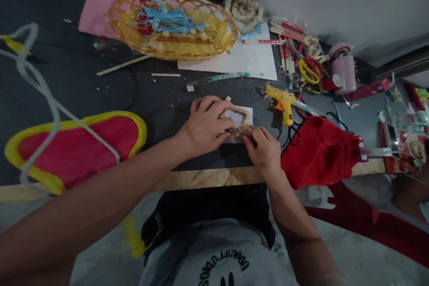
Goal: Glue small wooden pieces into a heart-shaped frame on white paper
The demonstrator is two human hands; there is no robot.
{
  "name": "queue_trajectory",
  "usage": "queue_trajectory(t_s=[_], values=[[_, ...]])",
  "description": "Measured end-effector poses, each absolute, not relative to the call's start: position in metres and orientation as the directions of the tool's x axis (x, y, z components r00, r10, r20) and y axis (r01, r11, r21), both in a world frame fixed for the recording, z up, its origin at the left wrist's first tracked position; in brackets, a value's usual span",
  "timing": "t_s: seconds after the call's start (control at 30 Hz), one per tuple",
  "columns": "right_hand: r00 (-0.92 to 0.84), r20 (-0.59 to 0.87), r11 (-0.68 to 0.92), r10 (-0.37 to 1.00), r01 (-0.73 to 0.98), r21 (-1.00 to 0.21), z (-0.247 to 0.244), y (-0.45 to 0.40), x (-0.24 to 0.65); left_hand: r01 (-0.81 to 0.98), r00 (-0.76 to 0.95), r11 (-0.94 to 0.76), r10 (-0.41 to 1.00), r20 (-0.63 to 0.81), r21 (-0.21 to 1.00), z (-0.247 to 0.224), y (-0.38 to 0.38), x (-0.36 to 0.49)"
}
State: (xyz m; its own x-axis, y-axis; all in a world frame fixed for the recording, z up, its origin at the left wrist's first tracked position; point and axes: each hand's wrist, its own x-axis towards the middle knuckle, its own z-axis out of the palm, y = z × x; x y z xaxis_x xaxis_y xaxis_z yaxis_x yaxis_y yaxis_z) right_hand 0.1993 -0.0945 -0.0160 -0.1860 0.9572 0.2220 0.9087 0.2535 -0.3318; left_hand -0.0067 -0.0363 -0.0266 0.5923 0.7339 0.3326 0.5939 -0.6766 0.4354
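A small ring of pale wooden bits (247, 117) lies on a white square of paper (250, 111) near the table's front edge. My left hand (209, 125) curves over the ring's left side, its thumb and fingertips holding it there. At the lower right of the ring, my right hand (263, 145) is closed in a pinch; whatever is between its fingertips is too small to make out. A yellow glue gun (282, 102) lies on its side just beyond my right hand.
A yellow wicker basket (214, 47) with blue tassels (174, 20) stands at the back. To the right are scissors (309, 72), a pink bottle (344, 71) and red cloth (321, 149). A pink panel edged in yellow (100, 143) and a looping white cord (50, 103) are on the left.
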Motion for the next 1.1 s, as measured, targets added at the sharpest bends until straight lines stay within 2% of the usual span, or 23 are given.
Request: queue_trajectory(t_s=[0.33, 0.5, 0.7, 0.8, 0.97, 1.1], values=[[-0.272, 0.087, 0.286, 0.958, 0.901, -0.327, -0.006, -0.086, 0.203, 0.610, 0.574, -0.658, 0.751, 0.326, 0.441, -0.019, -0.040, -0.006], [-0.303, 0.082, 0.313, 0.949, 0.897, -0.311, -0.004, -0.082, 0.205, 0.632, 0.594, -0.646, 0.759, 0.269, 0.427, -0.016, -0.038, -0.009], [-0.311, 0.035, 0.305, 0.950, 0.894, -0.328, -0.004, -0.081, 0.204, 0.670, 0.637, -0.669, 0.741, 0.214, 0.322, 0.014, -0.051, -0.015], [-0.294, 0.030, 0.284, 0.955, 0.886, -0.366, -0.005, -0.082, 0.204, 0.624, 0.731, -0.736, 0.668, 0.136, 0.262, 0.026, -0.068, -0.017], [-0.285, 0.037, 0.277, 0.958, 0.880, -0.385, -0.007, -0.083, 0.205, 0.568, 0.806, -0.791, 0.591, 0.043, 0.228, 0.025, -0.093, -0.015], [-0.296, 0.061, 0.295, 0.953, 0.865, -0.407, -0.009, -0.084, 0.206, 0.546, 0.827, -0.819, 0.560, 0.045, 0.176, 0.019, -0.097, -0.011]])
